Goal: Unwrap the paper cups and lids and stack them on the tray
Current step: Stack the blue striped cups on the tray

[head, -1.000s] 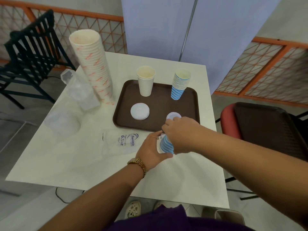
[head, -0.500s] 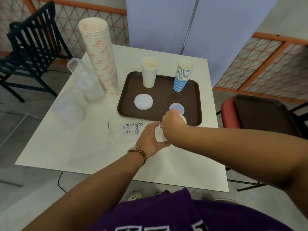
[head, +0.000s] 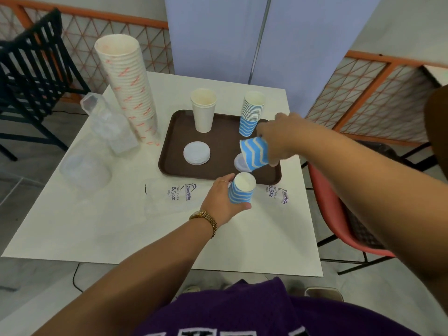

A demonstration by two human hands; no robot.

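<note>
Your right hand [head: 278, 139] has a grip on a blue cup [head: 254, 154] over the tray [head: 174, 151] at 4 o'clock; your left hand [head: 223, 202] clasps the remaining cups [head: 241, 189] on the bench [head: 97, 226]. Turn it upright and nest it squarely into the blue stack [head: 251, 115] at 1 o'clock.

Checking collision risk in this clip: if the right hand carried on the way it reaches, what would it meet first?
Probably the stack of blue-and-white wavy paper cups on the brown plastic tray; the right hand, holding one such cup, looks just short of it, though depth is unclear.
</note>
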